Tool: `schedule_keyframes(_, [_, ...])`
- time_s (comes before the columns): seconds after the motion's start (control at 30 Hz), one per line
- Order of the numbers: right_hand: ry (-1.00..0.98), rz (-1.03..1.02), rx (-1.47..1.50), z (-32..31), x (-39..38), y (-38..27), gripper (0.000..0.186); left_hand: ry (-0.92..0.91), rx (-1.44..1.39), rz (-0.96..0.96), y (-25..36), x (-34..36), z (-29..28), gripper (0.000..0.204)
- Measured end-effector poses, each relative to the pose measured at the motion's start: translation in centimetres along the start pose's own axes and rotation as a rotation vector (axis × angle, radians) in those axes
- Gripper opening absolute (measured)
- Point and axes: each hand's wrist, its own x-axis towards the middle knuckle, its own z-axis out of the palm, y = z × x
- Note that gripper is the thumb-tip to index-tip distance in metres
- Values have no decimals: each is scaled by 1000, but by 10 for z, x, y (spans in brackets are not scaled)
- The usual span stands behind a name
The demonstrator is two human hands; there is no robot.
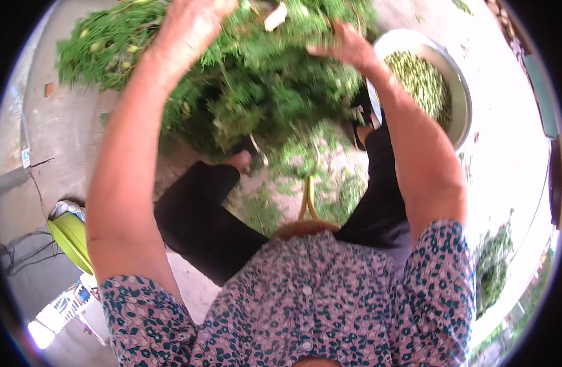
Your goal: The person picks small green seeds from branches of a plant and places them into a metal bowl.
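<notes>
Both my hands sit at the top of the frame in the green plant bundle (262, 92): my left hand (189, 24) clamped on its upper stems, my right hand (345, 46) fingers spread on its right side, foliage hanging toward centre.

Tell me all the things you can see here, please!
Leafy plant pile: one big heap, green, top middle on the concrete ground.
Metal bowl: one, silver, upper right, holding small green pods.
Loose plant bits: one clump, green, lower right.
Plastic thing: one, lime green, left edge.
Legs in trousers: two, black, centre.
Flowered blouse: one, blue and pink, bottom.
Left hand: one, in the heap, top; grip hidden.
Right hand: one, on the heap by the bowl.
</notes>
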Motion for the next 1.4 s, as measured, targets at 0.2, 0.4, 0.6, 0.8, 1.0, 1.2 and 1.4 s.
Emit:
schedule_keyframes(0.2, [-400,432,488,-5,2,-65,27,-128,284,-85,-33,-28,-8,15])
schedule_keyframes(0.4, [-344,382,472,32,-23,-83,27,18,349,-426,-18,-77,30,26])
schedule_keyframes(0.6, [-348,590,514,36,-12,-94,26,428,-664,-1648,32,-163,111,35])
schedule_keyframes(0.8, [-235,603,258,43,-9,-89,36,289,-690,-1308,69,-122,53,31])
schedule_keyframes(1.0, [-189,533,168,49,-3,-95,43,-37,-538,-1217,74,-89,73,23])
schedule_keyframes(1.2, [-91,563,-10,55,7,-89,36,-65,-509,-1036,73,-96,61,18])
schedule_keyframes(1.4, [-118,608,-145,68,23,-71,22,36,-593,-1003,81,-115,52,10])
